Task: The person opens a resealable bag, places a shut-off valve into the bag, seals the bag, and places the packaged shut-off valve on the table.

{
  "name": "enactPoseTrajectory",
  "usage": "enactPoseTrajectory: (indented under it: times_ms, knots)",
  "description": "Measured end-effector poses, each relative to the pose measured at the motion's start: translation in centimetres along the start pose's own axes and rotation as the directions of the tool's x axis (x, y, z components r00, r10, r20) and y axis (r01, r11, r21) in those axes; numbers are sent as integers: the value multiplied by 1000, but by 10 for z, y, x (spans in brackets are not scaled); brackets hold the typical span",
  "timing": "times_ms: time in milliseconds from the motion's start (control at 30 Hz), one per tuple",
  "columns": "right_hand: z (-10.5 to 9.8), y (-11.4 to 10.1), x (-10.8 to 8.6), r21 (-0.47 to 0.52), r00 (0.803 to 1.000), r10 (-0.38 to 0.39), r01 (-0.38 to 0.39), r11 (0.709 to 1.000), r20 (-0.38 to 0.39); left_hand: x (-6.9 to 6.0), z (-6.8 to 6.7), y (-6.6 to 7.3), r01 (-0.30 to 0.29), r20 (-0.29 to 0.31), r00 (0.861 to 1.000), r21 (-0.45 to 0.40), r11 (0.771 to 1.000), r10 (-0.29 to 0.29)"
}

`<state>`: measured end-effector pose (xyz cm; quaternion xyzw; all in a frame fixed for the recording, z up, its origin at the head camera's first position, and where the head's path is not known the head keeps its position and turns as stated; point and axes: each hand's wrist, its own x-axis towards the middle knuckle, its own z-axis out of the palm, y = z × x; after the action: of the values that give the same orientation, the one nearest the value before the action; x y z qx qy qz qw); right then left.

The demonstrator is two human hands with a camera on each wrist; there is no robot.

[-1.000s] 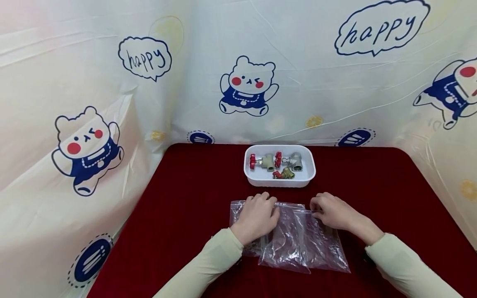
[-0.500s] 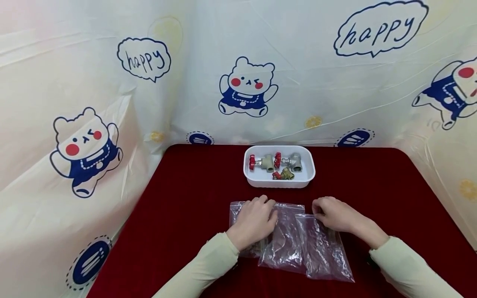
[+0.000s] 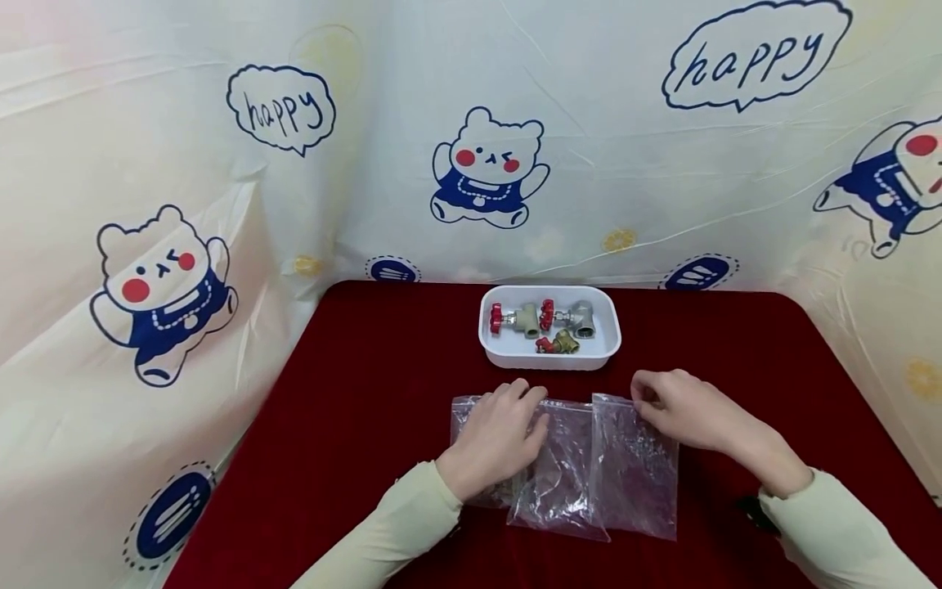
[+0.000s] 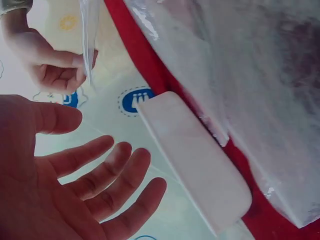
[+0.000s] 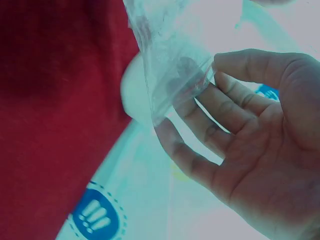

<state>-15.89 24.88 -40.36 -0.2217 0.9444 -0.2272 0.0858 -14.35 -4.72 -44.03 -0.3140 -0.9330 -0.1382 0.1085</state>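
On the dark red tablecloth (image 3: 368, 425), the right hand (image 3: 688, 409) pinches the rightmost zip-lock bag (image 3: 636, 483) by its far edge; the left hand (image 3: 495, 433), fingers apart and gripping nothing, is over bags (image 3: 562, 483) farther left. Bear-printed sheeting (image 3: 603, 139) rises left, right and far.

A dark red cloth (image 3: 383, 368) covers the surface (image 3: 751, 352) out to its rounded far corners. On it rests a white tray (image 3: 545, 361), near the far edge and about midway along. On the near side of the white tray, apart from it, lie clear plastic bags (image 3: 562, 478), wrinkled, partly overlapping, and reaching farther left than the white tray.
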Motion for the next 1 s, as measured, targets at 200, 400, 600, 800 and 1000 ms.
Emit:
enactPoseTrajectory:
  times_ms: [200,400,600,800,1000]
  knots:
    - [-21,-18,-5,-38,993,-12,8,999,-121,3,-12,6,-14,-80,997,-129,992,3]
    - [-22,-40,-10,-26,963,4,-12,1000,-268,9,-25,21,10,-80,996,-417,909,-48]
    - [-9,-62,-10,-25,887,-36,27,999,-460,16,-30,33,16,-82,993,-622,783,-86]
    - [9,-83,-6,22,863,-55,77,997,-502,24,-31,37,128,11,983,-762,635,-185]
    - [19,-94,3,24,846,-143,180,983,-513,23,-29,31,209,91,965,-832,515,-245]
